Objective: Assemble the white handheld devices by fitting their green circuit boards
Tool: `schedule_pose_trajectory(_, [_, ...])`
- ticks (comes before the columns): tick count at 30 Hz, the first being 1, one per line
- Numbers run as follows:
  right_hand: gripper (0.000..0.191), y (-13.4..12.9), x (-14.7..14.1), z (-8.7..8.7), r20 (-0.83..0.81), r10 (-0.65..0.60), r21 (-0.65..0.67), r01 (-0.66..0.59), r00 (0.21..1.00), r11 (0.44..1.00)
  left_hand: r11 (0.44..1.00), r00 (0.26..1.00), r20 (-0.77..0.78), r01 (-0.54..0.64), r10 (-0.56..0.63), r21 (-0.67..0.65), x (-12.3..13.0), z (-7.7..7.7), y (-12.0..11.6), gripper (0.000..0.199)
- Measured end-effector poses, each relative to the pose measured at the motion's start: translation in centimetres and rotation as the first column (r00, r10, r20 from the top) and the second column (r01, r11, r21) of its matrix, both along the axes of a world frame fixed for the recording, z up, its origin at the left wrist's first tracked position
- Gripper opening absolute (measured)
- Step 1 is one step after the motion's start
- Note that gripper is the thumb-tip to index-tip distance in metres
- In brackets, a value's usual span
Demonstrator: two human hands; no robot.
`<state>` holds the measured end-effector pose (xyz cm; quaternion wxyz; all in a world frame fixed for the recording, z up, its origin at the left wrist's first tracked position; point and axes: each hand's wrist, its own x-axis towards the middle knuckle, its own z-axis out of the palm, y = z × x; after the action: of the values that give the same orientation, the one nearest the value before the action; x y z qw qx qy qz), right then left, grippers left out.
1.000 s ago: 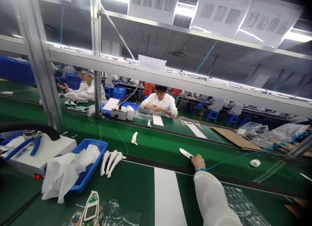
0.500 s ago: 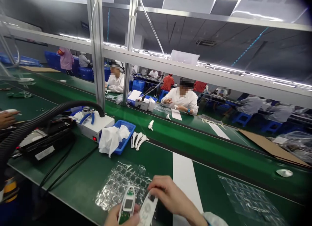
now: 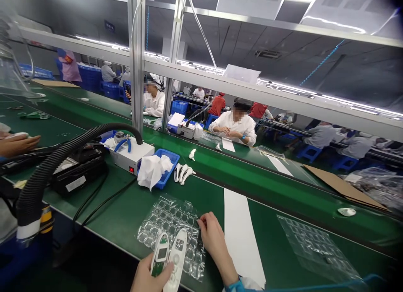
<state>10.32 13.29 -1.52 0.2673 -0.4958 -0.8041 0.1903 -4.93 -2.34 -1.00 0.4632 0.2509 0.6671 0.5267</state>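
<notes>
My left hand (image 3: pixel 150 274) is closed around two halves of a white handheld device. One is a shell with a green circuit board and a small grey screen (image 3: pixel 161 253); beside it is a white cover (image 3: pixel 176 258) with a window opening and round marks. My right hand (image 3: pixel 214 238) has its fingertips pinched together at the right edge of a clear plastic sheet (image 3: pixel 171 218) with square pockets. Whatever lies between those fingertips is too small to make out. The sheet lies flat on the green bench, partly behind the device halves.
A long white paper strip (image 3: pixel 241 233) lies right of my right hand, with another clear sheet (image 3: pixel 315 241) beyond. Several white shells (image 3: pixel 184 173) sit by a blue tray (image 3: pixel 170 168) with white cloths. A white box (image 3: pixel 134 153) and black hose (image 3: pixel 40 174) stand left. Co-workers sit opposite.
My right hand has moved off the white cover to the plastic sheet's edge. The left hand still holds both halves, now closer together. A white part on the green belt has shifted left.
</notes>
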Motion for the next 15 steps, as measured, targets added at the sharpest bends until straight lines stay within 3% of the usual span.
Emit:
schedule_pose_trajectory(9, [0.023,-2.0,0.4,0.1,-0.074,0.053,0.115,-0.045,0.996,0.992,0.998,0.984,-0.18,0.001,0.01,0.059,0.5,-0.8,0.4,0.042])
schedule_pose_trajectory(15, [0.026,-1.0,1.2,-0.1,-0.156,-0.009,0.084,0.022,0.988,0.996,0.996,0.982,-0.172,0.085,-0.079,0.027,0.4,0.7,0.2,0.044])
